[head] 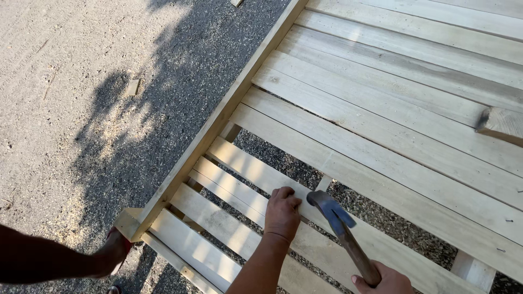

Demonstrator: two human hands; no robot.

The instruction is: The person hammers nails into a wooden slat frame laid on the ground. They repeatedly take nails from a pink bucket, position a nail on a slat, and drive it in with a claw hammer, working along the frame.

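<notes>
Near the frame's [218, 117] corner: left hand [281, 211], fingers curled, steadies a slat [245, 169]; right hand [384, 282] fist-grips hammer [340, 226] poised beside it.

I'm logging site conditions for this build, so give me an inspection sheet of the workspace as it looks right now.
Surface: pale wooden slat frame lying on gravel ground.
Job's things: hammer, head close to a loose slat.
Clutter: wood offcut on the slats; small scrap on the gravel.
Grippers: left hand pressed on the slat; right hand grips the hammer handle.
Cables: nothing seen.
Surroundings: another person's hand at the frame corner; leaf shadows on the gravel.
</notes>
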